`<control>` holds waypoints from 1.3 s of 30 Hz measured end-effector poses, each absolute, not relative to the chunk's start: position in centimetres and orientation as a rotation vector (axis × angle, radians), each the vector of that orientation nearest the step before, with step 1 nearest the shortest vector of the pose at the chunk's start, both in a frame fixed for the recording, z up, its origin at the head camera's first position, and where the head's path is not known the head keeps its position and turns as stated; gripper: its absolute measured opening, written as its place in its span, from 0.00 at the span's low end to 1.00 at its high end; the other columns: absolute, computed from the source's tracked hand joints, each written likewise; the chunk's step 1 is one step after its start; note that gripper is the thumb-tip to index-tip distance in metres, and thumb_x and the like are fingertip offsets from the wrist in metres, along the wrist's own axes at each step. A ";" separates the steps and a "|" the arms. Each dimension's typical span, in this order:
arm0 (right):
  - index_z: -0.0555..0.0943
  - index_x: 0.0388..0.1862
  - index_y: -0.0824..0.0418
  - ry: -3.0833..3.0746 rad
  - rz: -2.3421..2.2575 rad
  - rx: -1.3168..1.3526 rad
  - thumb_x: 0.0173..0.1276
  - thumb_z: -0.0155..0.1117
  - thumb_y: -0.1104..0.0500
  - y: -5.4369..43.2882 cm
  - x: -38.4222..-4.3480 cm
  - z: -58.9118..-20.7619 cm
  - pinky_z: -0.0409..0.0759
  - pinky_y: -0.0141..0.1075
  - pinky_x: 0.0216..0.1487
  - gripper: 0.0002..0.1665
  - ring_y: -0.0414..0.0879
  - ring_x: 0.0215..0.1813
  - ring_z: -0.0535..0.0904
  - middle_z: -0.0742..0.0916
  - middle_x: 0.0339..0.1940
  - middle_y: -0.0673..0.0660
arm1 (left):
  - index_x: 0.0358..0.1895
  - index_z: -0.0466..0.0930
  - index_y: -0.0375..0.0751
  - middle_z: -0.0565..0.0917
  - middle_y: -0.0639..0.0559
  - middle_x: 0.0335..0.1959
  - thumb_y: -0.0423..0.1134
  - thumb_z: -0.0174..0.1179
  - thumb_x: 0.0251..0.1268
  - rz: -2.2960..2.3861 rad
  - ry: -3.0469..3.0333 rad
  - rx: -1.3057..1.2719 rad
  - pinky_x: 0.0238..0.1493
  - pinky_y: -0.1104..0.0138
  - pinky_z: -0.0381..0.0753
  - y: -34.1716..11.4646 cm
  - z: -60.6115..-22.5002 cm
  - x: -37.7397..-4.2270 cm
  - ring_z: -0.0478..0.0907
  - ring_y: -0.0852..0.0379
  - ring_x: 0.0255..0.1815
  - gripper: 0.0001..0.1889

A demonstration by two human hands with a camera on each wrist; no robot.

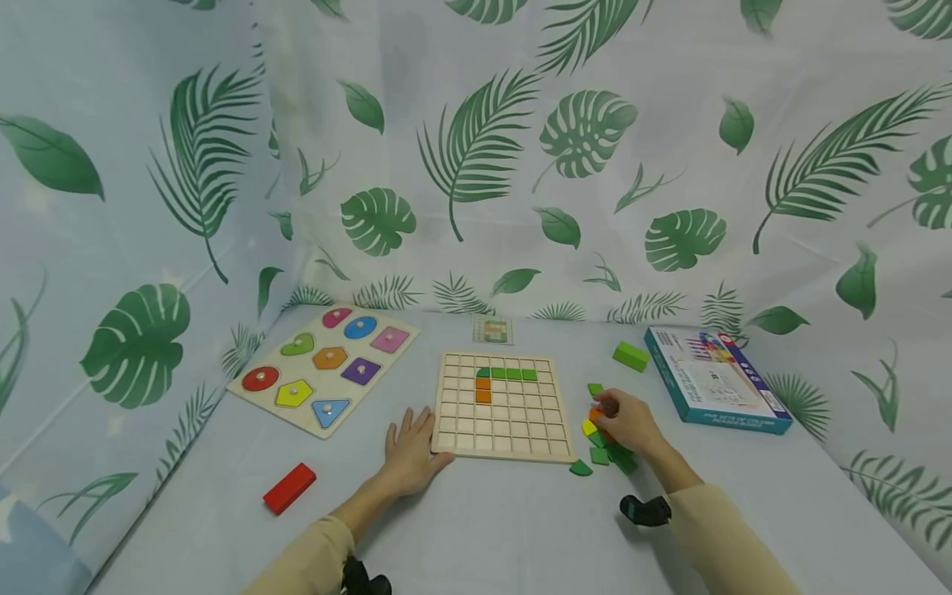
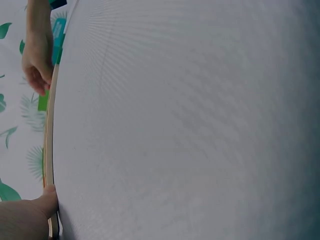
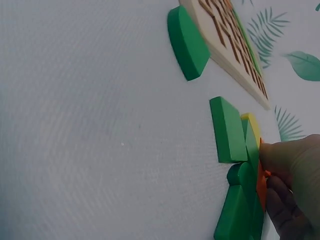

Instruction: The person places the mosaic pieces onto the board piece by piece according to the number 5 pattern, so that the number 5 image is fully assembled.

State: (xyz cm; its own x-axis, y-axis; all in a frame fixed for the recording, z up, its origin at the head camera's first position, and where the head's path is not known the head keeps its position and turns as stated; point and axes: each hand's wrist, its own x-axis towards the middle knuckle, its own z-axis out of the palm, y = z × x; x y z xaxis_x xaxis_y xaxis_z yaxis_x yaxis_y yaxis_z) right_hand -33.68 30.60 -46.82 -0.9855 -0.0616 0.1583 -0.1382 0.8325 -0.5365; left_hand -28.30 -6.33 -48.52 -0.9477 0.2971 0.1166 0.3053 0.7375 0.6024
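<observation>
A wooden grid board (image 1: 506,426) lies on the table, with an orange pair of tiles (image 1: 483,390) and a row of green tiles (image 1: 513,374) set in its upper cells. My left hand (image 1: 407,456) rests at the board's near left corner, fingers spread; its thumb (image 2: 48,200) touches the board's edge. On the right, my right hand (image 1: 628,421) pinches an orange tile (image 3: 261,182) between thumb and fingers, low over a pile of green tiles (image 3: 237,207). A yellow tile (image 1: 589,427) peeks out beside the pile. One rounded green tile (image 3: 188,44) lies by the board's near right corner.
Left of the board lies a shape-knob puzzle (image 1: 338,339), with a red block (image 1: 289,488) nearer me. A small pattern card (image 1: 493,330) is behind the board. Toward the back right are a green block (image 1: 630,356) and a flat box (image 1: 717,380).
</observation>
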 end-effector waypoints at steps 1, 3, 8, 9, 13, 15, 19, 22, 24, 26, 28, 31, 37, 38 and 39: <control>0.76 0.49 0.70 -2.881 0.855 0.148 0.60 0.66 0.66 30.6 -33.8 -46.8 0.77 0.43 0.41 0.18 0.52 0.39 0.77 0.83 0.38 0.61 | 0.69 0.56 0.25 0.57 0.31 0.70 0.46 0.60 0.64 -1.017 -2.914 -0.506 0.65 0.37 0.37 -6.3 -48.5 -28.3 0.43 0.32 0.72 0.38; 0.76 0.50 0.70 -2.883 0.868 0.125 0.61 0.66 0.65 30.5 -33.9 -46.7 0.77 0.43 0.41 0.19 0.52 0.39 0.76 0.82 0.38 0.61 | 0.69 0.56 0.25 0.57 0.31 0.70 0.46 0.60 0.64 -1.017 -2.911 -0.508 0.65 0.37 0.37 -6.3 -48.6 -28.3 0.43 0.32 0.72 0.38; 0.73 0.54 0.69 -2.857 0.915 0.101 0.63 0.65 0.63 30.3 -34.2 -46.7 0.79 0.44 0.43 0.22 0.54 0.43 0.78 0.82 0.43 0.64 | 0.69 0.56 0.26 0.57 0.31 0.70 0.47 0.60 0.64 -1.010 -2.914 -0.504 0.65 0.37 0.37 -6.4 -48.8 -28.4 0.43 0.32 0.72 0.38; 0.73 0.55 0.69 -2.846 0.919 0.105 0.63 0.65 0.63 30.2 -34.3 -46.7 0.79 0.45 0.44 0.22 0.55 0.44 0.78 0.82 0.44 0.64 | 0.69 0.56 0.26 0.57 0.31 0.70 0.47 0.59 0.64 -1.006 -2.915 -0.506 0.65 0.37 0.37 -6.4 -48.8 -28.4 0.43 0.32 0.72 0.38; 0.74 0.54 0.69 -2.795 0.929 0.180 0.62 0.65 0.64 29.6 -34.5 -47.0 0.80 0.46 0.45 0.21 0.54 0.44 0.79 0.82 0.43 0.63 | 0.69 0.56 0.25 0.57 0.31 0.70 0.47 0.59 0.64 -0.993 -2.917 -0.512 0.65 0.37 0.38 -6.4 -48.5 -28.4 0.43 0.32 0.72 0.38; 0.74 0.53 0.69 -2.772 0.930 0.221 0.62 0.65 0.66 29.2 -34.6 -47.1 0.80 0.45 0.45 0.20 0.54 0.43 0.80 0.83 0.42 0.62 | 0.69 0.56 0.25 0.57 0.31 0.70 0.47 0.59 0.64 -0.993 -2.920 -0.511 0.65 0.37 0.37 -6.4 -48.4 -28.3 0.43 0.32 0.72 0.38; 0.75 0.52 0.68 -2.741 0.929 0.272 0.62 0.64 0.68 28.3 -34.8 -47.5 0.80 0.45 0.46 0.19 0.53 0.44 0.80 0.83 0.42 0.62 | 0.69 0.56 0.25 0.57 0.31 0.70 0.47 0.60 0.64 -0.995 -2.926 -0.509 0.66 0.38 0.37 -6.4 -48.4 -28.3 0.43 0.32 0.72 0.38; 0.76 0.52 0.68 -2.721 0.939 0.300 0.61 0.64 0.68 27.5 -35.0 -47.7 0.80 0.45 0.46 0.19 0.54 0.45 0.80 0.83 0.42 0.62 | 0.69 0.56 0.25 0.57 0.31 0.70 0.47 0.59 0.64 -0.994 -2.928 -0.510 0.66 0.38 0.37 -6.4 -48.4 -28.3 0.43 0.32 0.72 0.38; 0.76 0.51 0.69 -2.700 0.947 0.322 0.61 0.64 0.68 26.8 -35.3 -47.7 0.80 0.45 0.46 0.18 0.54 0.44 0.80 0.83 0.42 0.62 | 0.69 0.56 0.25 0.57 0.31 0.70 0.47 0.60 0.64 -0.994 -2.925 -0.510 0.65 0.37 0.37 -6.4 -48.4 -28.3 0.43 0.32 0.72 0.38; 0.76 0.50 0.70 -2.674 0.963 0.359 0.61 0.64 0.69 26.1 -35.5 -47.7 0.80 0.44 0.45 0.17 0.55 0.44 0.80 0.83 0.41 0.62 | 0.69 0.56 0.25 0.57 0.31 0.70 0.47 0.59 0.64 -0.998 -2.926 -0.508 0.66 0.38 0.37 -6.4 -48.4 -28.3 0.43 0.32 0.72 0.38; 0.76 0.49 0.70 -2.647 0.982 0.403 0.60 0.63 0.70 25.4 -35.7 -47.7 0.81 0.44 0.45 0.17 0.55 0.43 0.81 0.83 0.41 0.63 | 0.69 0.56 0.25 0.57 0.31 0.70 0.47 0.60 0.64 -1.007 -2.922 -0.506 0.65 0.38 0.37 -6.5 -48.4 -28.4 0.43 0.32 0.72 0.38; 0.76 0.49 0.71 -2.623 1.014 0.454 0.61 0.64 0.70 24.5 -35.9 -47.7 0.81 0.42 0.44 0.17 0.54 0.43 0.81 0.84 0.40 0.62 | 0.69 0.56 0.25 0.57 0.31 0.70 0.47 0.59 0.64 -1.011 -2.926 -0.499 0.66 0.38 0.37 -6.5 -48.5 -28.4 0.43 0.33 0.72 0.38; 0.77 0.48 0.70 -2.585 1.052 0.476 0.61 0.64 0.71 23.1 -35.9 -47.9 0.81 0.42 0.43 0.16 0.53 0.43 0.80 0.83 0.40 0.60 | 0.69 0.56 0.26 0.57 0.32 0.71 0.48 0.59 0.64 -0.996 -2.929 -0.502 0.66 0.38 0.36 -6.4 -48.7 -28.5 0.42 0.33 0.72 0.38; 0.76 0.48 0.71 -2.576 1.052 0.484 0.60 0.64 0.71 22.9 -35.9 -48.0 0.81 0.42 0.43 0.16 0.53 0.43 0.80 0.83 0.40 0.61 | 0.69 0.56 0.26 0.57 0.32 0.71 0.48 0.59 0.64 -0.995 -2.930 -0.502 0.66 0.38 0.36 -6.4 -48.7 -28.5 0.42 0.33 0.72 0.38; 0.76 0.48 0.71 -2.571 1.050 0.490 0.60 0.64 0.71 22.7 -36.0 -48.0 0.81 0.42 0.43 0.16 0.54 0.43 0.80 0.83 0.40 0.61 | 0.69 0.56 0.26 0.57 0.32 0.71 0.48 0.59 0.64 -0.996 -2.927 -0.503 0.66 0.38 0.36 -6.4 -48.8 -28.6 0.42 0.33 0.72 0.38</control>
